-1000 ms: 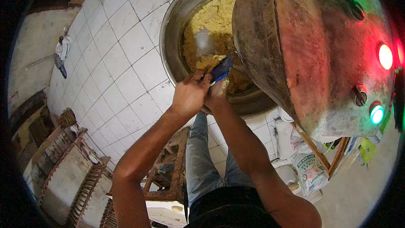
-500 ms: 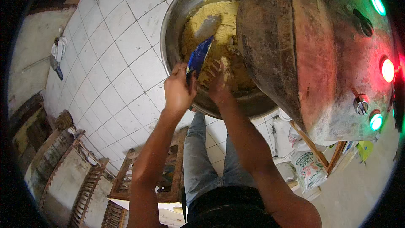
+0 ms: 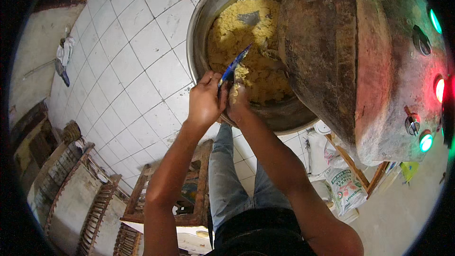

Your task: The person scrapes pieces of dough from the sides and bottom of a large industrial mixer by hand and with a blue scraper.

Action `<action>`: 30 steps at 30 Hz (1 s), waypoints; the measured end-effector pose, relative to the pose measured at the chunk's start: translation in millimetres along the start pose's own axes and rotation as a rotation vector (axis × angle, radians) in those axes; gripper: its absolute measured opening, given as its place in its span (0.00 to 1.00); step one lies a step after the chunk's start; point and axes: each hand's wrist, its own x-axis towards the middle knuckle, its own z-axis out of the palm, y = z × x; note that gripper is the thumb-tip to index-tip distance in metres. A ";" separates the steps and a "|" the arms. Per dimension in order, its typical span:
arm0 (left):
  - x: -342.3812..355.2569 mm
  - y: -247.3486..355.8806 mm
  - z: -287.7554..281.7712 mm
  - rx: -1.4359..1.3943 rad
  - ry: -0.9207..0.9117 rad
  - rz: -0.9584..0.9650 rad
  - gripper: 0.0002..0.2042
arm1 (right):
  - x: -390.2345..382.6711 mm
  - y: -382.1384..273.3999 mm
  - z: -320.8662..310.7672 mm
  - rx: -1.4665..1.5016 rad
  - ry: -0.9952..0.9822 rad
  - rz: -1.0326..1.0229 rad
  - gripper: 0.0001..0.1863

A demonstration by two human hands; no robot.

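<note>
My left hand (image 3: 205, 96) is closed on a blue flat scraper (image 3: 235, 64), its blade tilted up over the wide metal basin (image 3: 194, 42). My right hand (image 3: 237, 97) is close beside it on the right, with crumbly yellow dough on and around its fingers; their exact grip is hidden. More yellow crumbly dough (image 3: 227, 14) lies in the basin, lighter at the back and darker toward the front.
A large stained metal machine (image 3: 322, 57) with lit buttons and knobs overhangs the basin at right. White floor tiles (image 3: 142, 61) lie left. A wooden crate (image 3: 147, 194) stands by my legs; sacks (image 3: 343, 187) lie below the machine; wooden racks (image 3: 95, 208) line the lower left.
The scraper first swung left and upright, then shifted slightly right and now shows edge-on. My right hand spread into the basin, then drew back toward my left hand with dough on it.
</note>
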 end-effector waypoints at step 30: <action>-7.9 18.5 -24.2 0.031 -0.190 0.082 0.14 | 25.9 -53.3 -62.9 -1.377 0.000 -0.930 0.40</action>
